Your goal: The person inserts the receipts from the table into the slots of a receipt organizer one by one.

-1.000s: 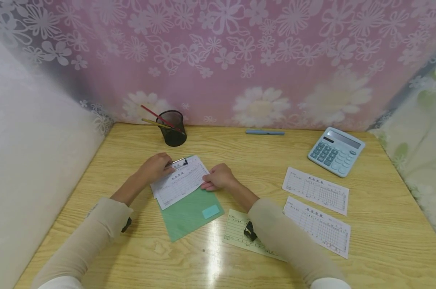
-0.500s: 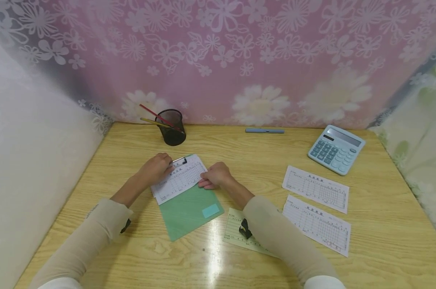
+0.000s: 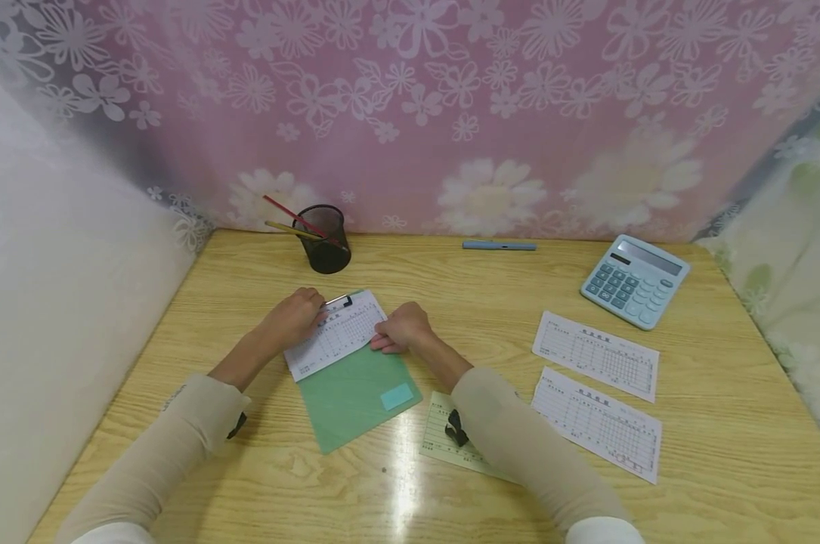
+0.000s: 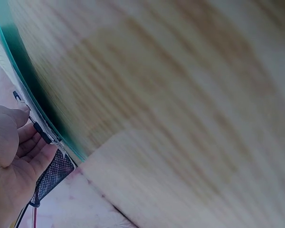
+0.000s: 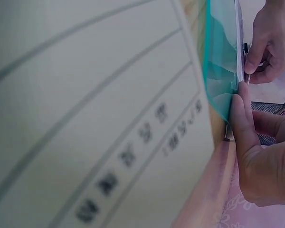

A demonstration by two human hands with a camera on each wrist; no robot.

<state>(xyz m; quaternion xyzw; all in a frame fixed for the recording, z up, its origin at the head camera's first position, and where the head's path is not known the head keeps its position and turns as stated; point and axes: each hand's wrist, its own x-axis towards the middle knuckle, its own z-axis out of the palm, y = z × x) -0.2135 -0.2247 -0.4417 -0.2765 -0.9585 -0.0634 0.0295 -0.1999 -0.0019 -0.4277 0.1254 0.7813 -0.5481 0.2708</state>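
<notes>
A green clipboard with a light-blue label lies on the table. On its upper part are white printed forms, whose top runs beneath the metal clip. My left hand pinches the clip at its left side; in the left wrist view, its thumb and fingers are on either side of the clip. My right hand pinches the right edge of the top form between thumb and fingers. In the right wrist view, the right hand is at the clipboard's edge.
A yellow form lies partly under the right sleeve. Two white forms, one upper and one lower, lie at right below a calculator. A blue pen and a mesh pencil cup stand along the back.
The top white form has slid upward under the clip and now lies nearly even with the sheet below. My right hand has moved slightly up and left with it; the left hand stays at the clip.
</notes>
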